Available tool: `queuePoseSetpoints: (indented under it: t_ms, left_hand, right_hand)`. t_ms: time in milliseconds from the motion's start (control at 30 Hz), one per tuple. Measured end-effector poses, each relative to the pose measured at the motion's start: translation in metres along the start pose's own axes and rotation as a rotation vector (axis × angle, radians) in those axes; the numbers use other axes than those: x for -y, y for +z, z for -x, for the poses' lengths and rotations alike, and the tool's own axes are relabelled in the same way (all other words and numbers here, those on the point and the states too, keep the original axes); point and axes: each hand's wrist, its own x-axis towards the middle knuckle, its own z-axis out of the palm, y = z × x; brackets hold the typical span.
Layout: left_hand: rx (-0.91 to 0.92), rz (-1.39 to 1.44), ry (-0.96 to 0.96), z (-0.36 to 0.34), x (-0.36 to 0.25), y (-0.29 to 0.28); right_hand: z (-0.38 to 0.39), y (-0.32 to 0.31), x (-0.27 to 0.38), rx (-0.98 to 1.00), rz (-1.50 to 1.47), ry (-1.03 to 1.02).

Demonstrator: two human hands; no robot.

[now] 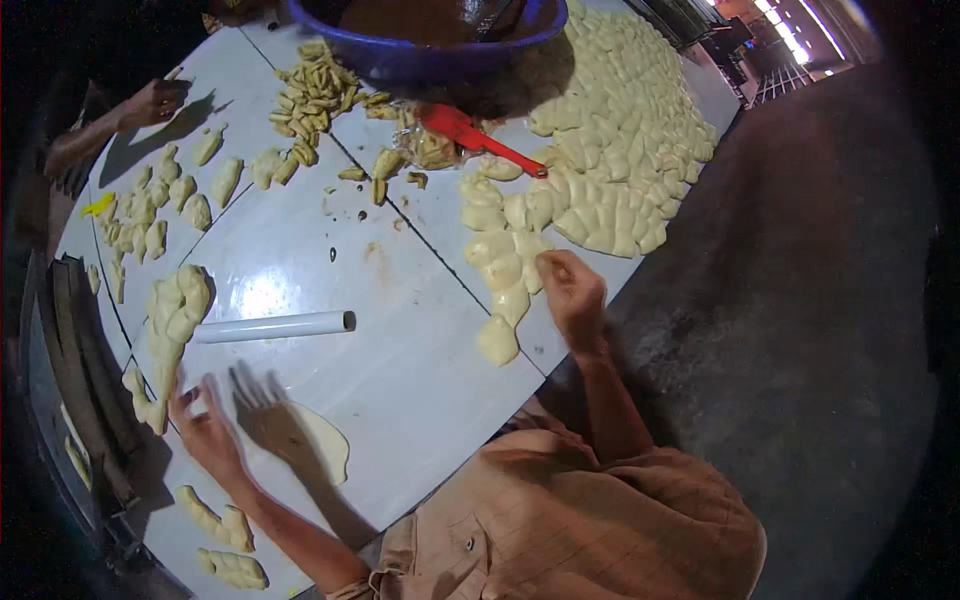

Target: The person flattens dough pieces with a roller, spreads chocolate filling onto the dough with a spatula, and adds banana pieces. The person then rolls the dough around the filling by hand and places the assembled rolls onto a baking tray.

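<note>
My left hand has its fingers apart at the lower end of a heaped bundle of pale dough pieces, close against its tail. A thin, flattened dough sheet lies on the white table right of that hand, partly in its shadow. Farther right, my right hand is closed, its fingertips bent down and hidden, beside a strip of soft dough pieces. Whether it pinches anything does not show. Between my hands, nearer the left one, rests a white pipe-like roller.
A blue basin with brown contents stands at the far edge. Near it lie yellowish cut pieces and a red long-handled tool. Many dough pieces cover the right side. Another person's hand is at far left.
</note>
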Motion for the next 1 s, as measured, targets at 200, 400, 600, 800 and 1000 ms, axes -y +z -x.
queuePoseSetpoints:
  t_ms: [200, 400, 600, 800, 1000]
  left_hand:
    - [0.612, 0.238, 0.435, 0.111, -0.182, 0.143]
    - [0.519, -0.225, 0.93, 0.134, -0.218, 0.222]
    - [0.521, -0.368, 0.855, 0.142, -0.211, 0.236]
    - [0.449, -0.362, 0.837, 0.144, -0.215, 0.238]
    - [0.722, 0.533, 0.472, 0.152, -0.206, 0.188]
  right_hand:
    - [-0.006, -0.017, -0.027, 0.062, 0.292, -0.054]
    - [-0.03, -0.001, -0.014, 0.036, 0.298, -0.315]
    - [-0.02, -0.06, -0.02, 0.455, -0.472, 0.354]
    - [0.008, -0.149, -0.081, 0.347, -0.987, 0.264]
    - [-0.009, -0.112, 0.044, 0.437, -1.038, 0.146]
